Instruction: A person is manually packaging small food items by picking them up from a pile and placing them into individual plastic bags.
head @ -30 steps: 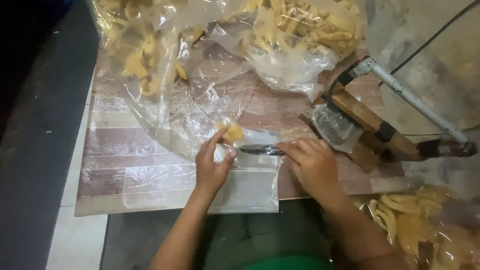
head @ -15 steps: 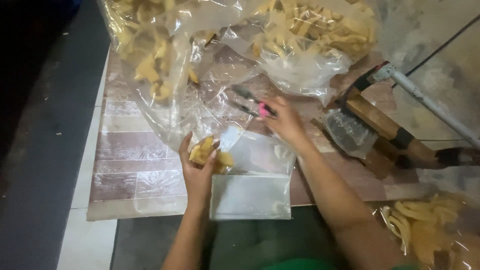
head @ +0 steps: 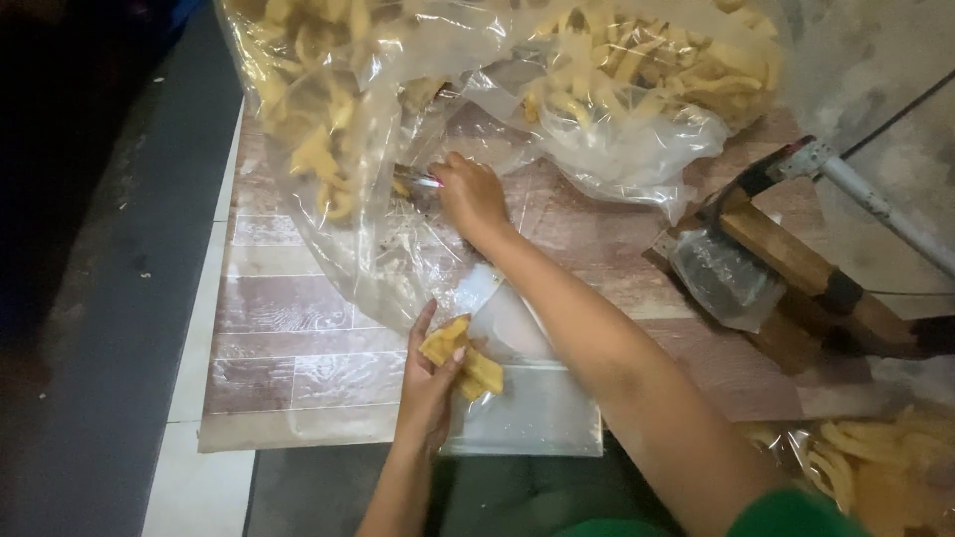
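My left hand (head: 430, 383) holds the mouth of a small clear plastic bag (head: 527, 398) that lies on the board, with yellow crackers (head: 464, 358) at its opening. My right hand (head: 472, 197) reaches forward into the mouth of a large clear bag of yellow crackers (head: 318, 119) and grips metal tongs (head: 416, 180), whose tips are partly hidden by the plastic.
A second big bag of crackers (head: 647, 70) lies at the back right. A wooden sealing press with a white lever (head: 826, 249) stands at the right, a small clear bag (head: 721, 278) under it. More bagged crackers (head: 875, 467) sit bottom right. The wood-patterned board (head: 288, 338) ends at a dark floor on the left.
My right hand has carried the tongs forward from the small bag into the big bag's mouth. My left hand has shifted its grip on the small bag's opening with the crackers.
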